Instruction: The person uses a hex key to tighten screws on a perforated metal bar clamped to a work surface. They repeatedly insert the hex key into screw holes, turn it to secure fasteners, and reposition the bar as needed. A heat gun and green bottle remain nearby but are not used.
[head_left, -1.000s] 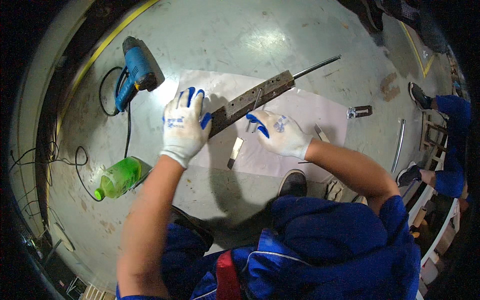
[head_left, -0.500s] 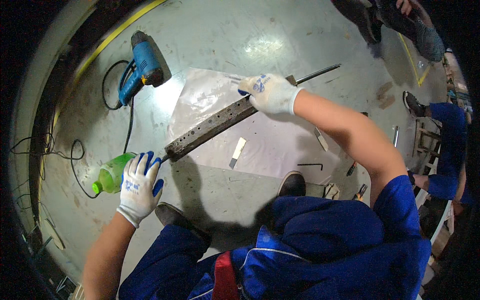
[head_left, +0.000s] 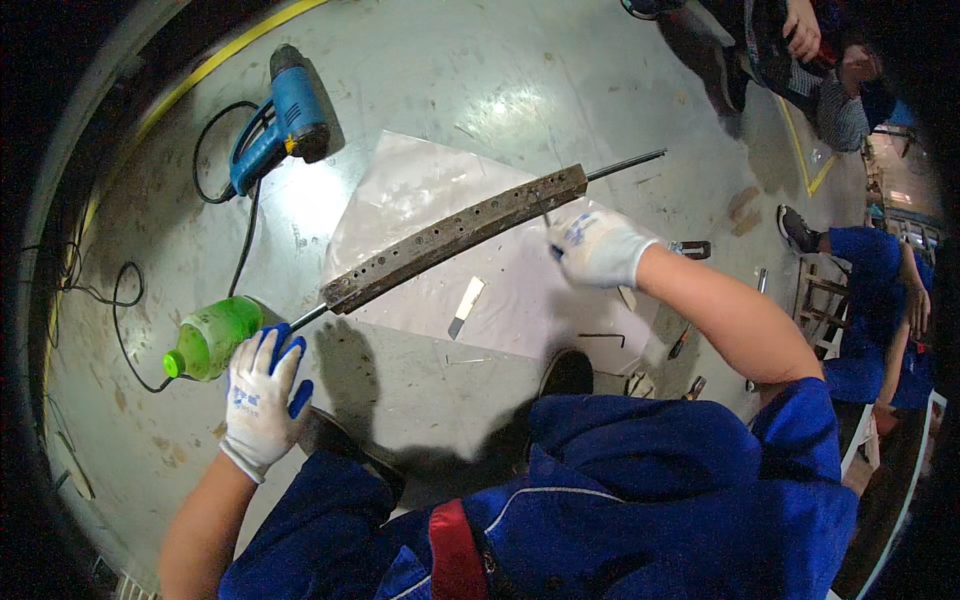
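Note:
A long dark metal bar [head_left: 450, 238] with a row of holes lies slantwise over a pale sheet. A thin metal rod [head_left: 628, 165] sticks out of its far right end, and another rod length shows at the near left end. My left hand [head_left: 262, 395], in a white glove with blue fingertips, has its fingers over that left rod end, thumb held apart. Beside it lies a green bottle [head_left: 215, 338]. My right hand [head_left: 600, 250], gloved and slightly blurred, is closed around a thin dark tool [head_left: 543, 210] whose tip is at the bar's side; its kind is unclear.
A blue heat gun [head_left: 285, 120] with a black cord lies at the upper left. On the pale sheet [head_left: 385, 185] are a white-handled blade [head_left: 467, 306] and a hex key [head_left: 605, 337]. Pliers [head_left: 694, 388] lie at right. Other people [head_left: 865, 300] are at the right side.
My right hand has moved off the top of the bar, down and to the right, with the thin tool now showing. The left hand keeps its place at the rod end. The view has shifted slightly.

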